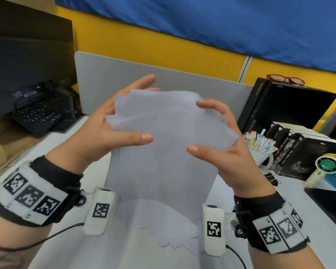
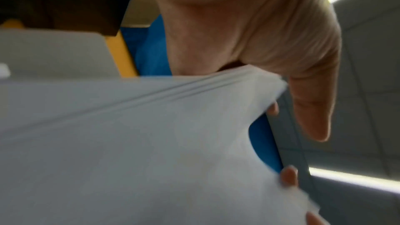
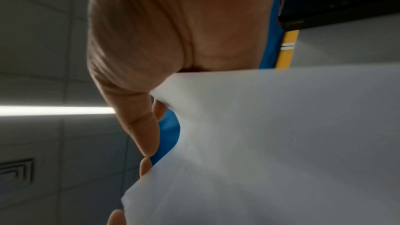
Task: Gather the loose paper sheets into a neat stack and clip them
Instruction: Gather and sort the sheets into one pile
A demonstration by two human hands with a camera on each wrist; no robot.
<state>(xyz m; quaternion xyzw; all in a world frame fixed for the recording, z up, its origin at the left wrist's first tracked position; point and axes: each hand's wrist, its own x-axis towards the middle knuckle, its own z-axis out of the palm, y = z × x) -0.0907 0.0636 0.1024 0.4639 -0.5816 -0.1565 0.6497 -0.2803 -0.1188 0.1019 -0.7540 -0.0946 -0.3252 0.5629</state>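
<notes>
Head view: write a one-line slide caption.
Both hands, left hand and right hand, hold uneven paper sheets upright over the desk.

Office desk — monitor (image 1: 23,61), divider (image 1: 143,78)

A yellow wall (image 1: 143,41) hung with blue fabric (image 1: 221,22) stood behind a grey partition (image 1: 105,74) at the white worktop (image 1: 70,255). Strip lights (image 3: 56,110) glowed on the grey panelled ceiling (image 3: 32,40).
</notes>
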